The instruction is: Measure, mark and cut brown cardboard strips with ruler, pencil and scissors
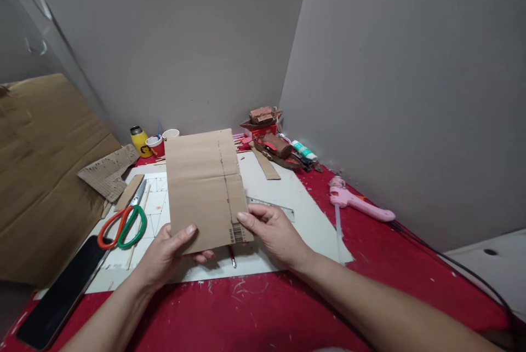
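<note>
Both hands hold up a piece of brown cardboard [197, 193], tilted above the white sheet [312, 237]. A line is drawn along its right side, and a printed barcode shows at the lower right corner. My left hand [172, 248] grips the lower left edge, thumb on top and fingers underneath. My right hand [275, 231] pinches the lower right edge between thumb and fingers. A clear ruler [275, 208] lies behind the right hand. Partly under the cardboard is a red pen-like thing [232, 258], mostly hidden.
Left lie scissors [131, 226] with orange and green handles, a phone [61, 292] and a large cardboard sheet [49, 177]. Behind stand a yellow bottle [141, 143], cups [155, 145] and brown model boats [275, 146]. A pink glue gun [357, 204] with a cord rests right.
</note>
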The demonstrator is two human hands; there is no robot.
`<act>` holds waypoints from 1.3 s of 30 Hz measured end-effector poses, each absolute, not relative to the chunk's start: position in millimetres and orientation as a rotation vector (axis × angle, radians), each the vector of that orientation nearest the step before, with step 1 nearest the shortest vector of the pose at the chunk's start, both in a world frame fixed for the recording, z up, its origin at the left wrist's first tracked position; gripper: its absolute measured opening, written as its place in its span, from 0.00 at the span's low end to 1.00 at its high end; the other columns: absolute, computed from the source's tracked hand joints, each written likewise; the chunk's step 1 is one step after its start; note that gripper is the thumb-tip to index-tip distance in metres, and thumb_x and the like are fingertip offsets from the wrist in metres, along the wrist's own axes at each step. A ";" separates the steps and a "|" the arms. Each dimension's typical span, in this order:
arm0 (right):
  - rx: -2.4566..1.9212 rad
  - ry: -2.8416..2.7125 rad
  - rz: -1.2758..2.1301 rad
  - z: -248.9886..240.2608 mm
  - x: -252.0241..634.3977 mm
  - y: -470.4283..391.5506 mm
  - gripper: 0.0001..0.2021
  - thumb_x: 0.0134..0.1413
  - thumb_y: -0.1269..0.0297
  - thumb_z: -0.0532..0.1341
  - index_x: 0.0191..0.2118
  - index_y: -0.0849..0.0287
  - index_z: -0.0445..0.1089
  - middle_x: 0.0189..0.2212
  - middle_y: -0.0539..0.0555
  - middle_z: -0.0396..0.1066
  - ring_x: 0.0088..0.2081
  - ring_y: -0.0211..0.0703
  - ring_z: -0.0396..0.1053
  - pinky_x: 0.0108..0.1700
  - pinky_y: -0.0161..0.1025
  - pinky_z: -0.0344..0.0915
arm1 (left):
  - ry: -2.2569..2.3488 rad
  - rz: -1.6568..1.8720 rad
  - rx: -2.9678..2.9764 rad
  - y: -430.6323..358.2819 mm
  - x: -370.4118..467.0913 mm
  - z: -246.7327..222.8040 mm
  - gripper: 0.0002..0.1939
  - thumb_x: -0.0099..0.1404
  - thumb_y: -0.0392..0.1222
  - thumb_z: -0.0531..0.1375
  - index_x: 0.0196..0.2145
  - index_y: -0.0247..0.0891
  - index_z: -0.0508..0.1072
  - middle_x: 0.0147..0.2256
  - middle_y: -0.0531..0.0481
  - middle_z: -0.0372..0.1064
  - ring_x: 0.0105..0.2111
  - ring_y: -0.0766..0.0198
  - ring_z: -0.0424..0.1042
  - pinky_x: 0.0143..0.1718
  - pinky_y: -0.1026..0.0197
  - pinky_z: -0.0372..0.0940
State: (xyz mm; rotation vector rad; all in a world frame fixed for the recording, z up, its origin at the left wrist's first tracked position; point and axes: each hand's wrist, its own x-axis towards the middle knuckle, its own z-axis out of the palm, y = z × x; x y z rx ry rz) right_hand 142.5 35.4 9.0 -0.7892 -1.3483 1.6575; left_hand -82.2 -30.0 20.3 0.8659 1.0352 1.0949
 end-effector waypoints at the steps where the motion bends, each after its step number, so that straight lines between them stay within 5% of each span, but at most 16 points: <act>1: -0.784 -1.344 1.662 8.7 141.9 35.6 0.20 0.49 0.45 0.69 0.29 0.59 0.75 0.25 0.49 0.73 0.27 0.39 0.67 0.31 0.37 0.67 | 1.031 1.094 0.870 -30.2 -82.1 20.2 0.21 0.61 0.50 0.69 0.46 0.31 0.78 0.40 0.38 0.79 0.30 0.55 0.79 0.29 0.60 0.74; 19: -0.794 -1.165 1.641 7.5 138.3 40.2 0.21 0.46 0.43 0.69 0.27 0.58 0.73 0.21 0.47 0.71 0.23 0.36 0.66 0.26 0.36 0.70 | 0.935 1.043 0.984 -32.5 -78.4 20.1 0.17 0.60 0.48 0.70 0.44 0.36 0.81 0.37 0.40 0.81 0.39 0.54 0.79 0.37 0.61 0.73; 26: -0.799 -1.216 1.647 6.2 136.4 39.2 0.22 0.47 0.41 0.68 0.29 0.58 0.73 0.23 0.47 0.72 0.23 0.35 0.66 0.27 0.36 0.69 | 1.027 1.100 0.943 -31.1 -75.1 18.8 0.23 0.56 0.51 0.72 0.44 0.34 0.81 0.39 0.39 0.81 0.37 0.53 0.80 0.36 0.59 0.75; 31: -0.800 -1.398 1.626 20.0 151.8 46.2 0.20 0.49 0.45 0.68 0.27 0.60 0.74 0.22 0.47 0.70 0.24 0.35 0.65 0.29 0.35 0.66 | 1.112 1.240 0.845 -24.0 -79.2 24.7 0.17 0.57 0.44 0.72 0.42 0.35 0.79 0.40 0.44 0.81 0.33 0.58 0.81 0.32 0.63 0.76; 33: -0.837 -1.485 1.528 27.3 163.5 50.6 0.16 0.54 0.50 0.66 0.34 0.59 0.76 0.28 0.50 0.75 0.29 0.37 0.69 0.32 0.36 0.67 | 1.128 1.308 0.816 -20.4 -81.8 27.7 0.17 0.57 0.43 0.72 0.44 0.38 0.77 0.41 0.48 0.80 0.34 0.59 0.81 0.32 0.64 0.76; 39: -1.300 -2.459 0.505 39.4 175.1 58.5 0.16 0.66 0.61 0.57 0.53 0.62 0.73 0.40 0.59 0.80 0.42 0.50 0.76 0.44 0.43 0.68 | 1.136 1.476 0.769 -13.4 -87.1 33.8 0.18 0.54 0.43 0.74 0.40 0.39 0.75 0.40 0.52 0.79 0.36 0.57 0.81 0.31 0.66 0.77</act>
